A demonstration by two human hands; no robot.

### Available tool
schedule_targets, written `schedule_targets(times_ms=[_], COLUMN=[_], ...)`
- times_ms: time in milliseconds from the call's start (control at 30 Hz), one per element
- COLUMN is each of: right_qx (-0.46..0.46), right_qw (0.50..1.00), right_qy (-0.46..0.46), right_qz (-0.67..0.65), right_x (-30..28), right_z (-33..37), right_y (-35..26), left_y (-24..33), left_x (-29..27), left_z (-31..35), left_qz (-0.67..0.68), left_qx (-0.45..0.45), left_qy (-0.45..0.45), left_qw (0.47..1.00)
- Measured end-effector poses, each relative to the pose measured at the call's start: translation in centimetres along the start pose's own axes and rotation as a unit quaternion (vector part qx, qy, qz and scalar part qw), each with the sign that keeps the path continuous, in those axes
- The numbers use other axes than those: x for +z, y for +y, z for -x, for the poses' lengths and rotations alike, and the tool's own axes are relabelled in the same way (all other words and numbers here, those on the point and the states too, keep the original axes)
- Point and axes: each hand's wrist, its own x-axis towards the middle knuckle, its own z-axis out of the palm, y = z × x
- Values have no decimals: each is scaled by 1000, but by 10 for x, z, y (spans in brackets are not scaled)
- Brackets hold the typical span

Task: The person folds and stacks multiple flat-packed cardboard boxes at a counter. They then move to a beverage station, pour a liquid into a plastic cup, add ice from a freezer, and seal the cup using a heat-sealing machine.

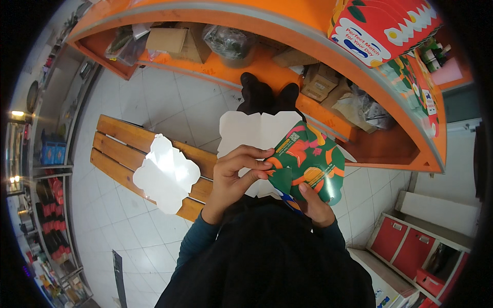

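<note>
A green printed cardboard box blank [321, 159] with orange and pink shapes is held over my lap. My left hand [237, 172] pinches its left edge between thumb and fingers. At its lower right, the thumb of my right hand [316, 206] presses on the printed face while the other fingers are hidden beneath. Under the green blank, a white flat blank [246, 131] with scalloped edges lies across my lap, partly covered. A small blue and white printed piece [290, 200] shows below the green blank, mostly hidden.
Another white scalloped blank [167, 174] rests on a slatted wooden bench [115, 143] to the left. Ahead curves an orange counter [287, 31] with boxes and bags on its lower shelf. Red folded cartons [375, 31] stand on top. Red drawers [395, 238] are at lower right.
</note>
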Motion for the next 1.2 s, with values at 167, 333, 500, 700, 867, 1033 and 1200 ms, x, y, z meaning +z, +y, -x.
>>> schedule_targets(times_ms=[167, 333, 500, 700, 867, 1033, 1200], right_qx=[1, -53, -134, -222, -305, -363, -363], right_qw=[1000, 992, 964, 850, 814, 784, 805], right_qy=[18, 17, 15, 3, 127, 215, 241], right_qz=[-25, 114, 228, 478, 477, 455, 401], right_x=[1, 5, 8, -12, -11, -6, -5], right_z=[6, 12, 2, 6, 23, 32, 36], right_y=[0, -9, -19, -8, 16, 30, 28], left_y=[3, 2, -22, -16, -4, 8, 10], left_x=[-4, 1, 18, 21, 28, 41, 35], left_z=[-4, -2, -2, -1, 8, 11, 10], left_qz=[-30, -22, 189, 242, 244, 231, 181], left_qx=[-16, -53, -75, -110, -110, -78, -86], left_qy=[-53, -78, 11, -63, -71, -58, -79], left_qw=[998, 995, 979, 962, 961, 968, 977])
